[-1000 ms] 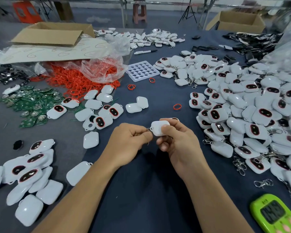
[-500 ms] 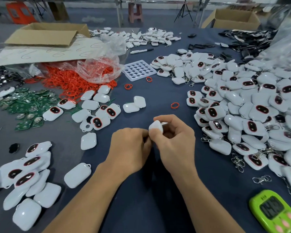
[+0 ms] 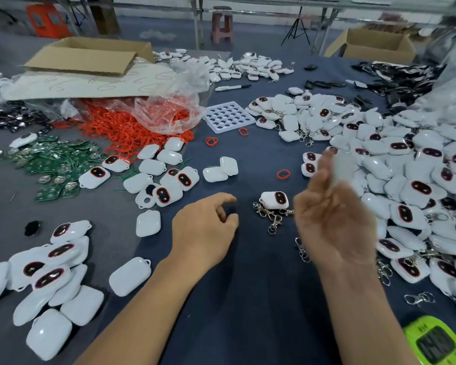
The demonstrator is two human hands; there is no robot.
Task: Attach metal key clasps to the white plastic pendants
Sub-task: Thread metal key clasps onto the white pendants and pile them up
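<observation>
Left hand: fingers loosely curled, nothing in them, low over dark blue cloth. Right hand: raised, motion-blurred, fingers straight and spread. Pale smear by its fingertips, cannot tell whether anything held.

One white pendant, red-rimmed dark window up, flat on cloth between the hands, touching a small tangle of metal clasps just in front.

Containers:
- Clear plastic bag upper left, red rings inside and spilling onto cloth.
- White tray with round wells just beside bag, well contents unclear.
- Flattened cardboard box behind bag, inside hidden.
- Open cardboard box far right, inside hidden.

Big pendant heap on right, several with clasps on. Smaller pendant pile lower left. Green circuit boards at left. Green timer in bottom right corner.
</observation>
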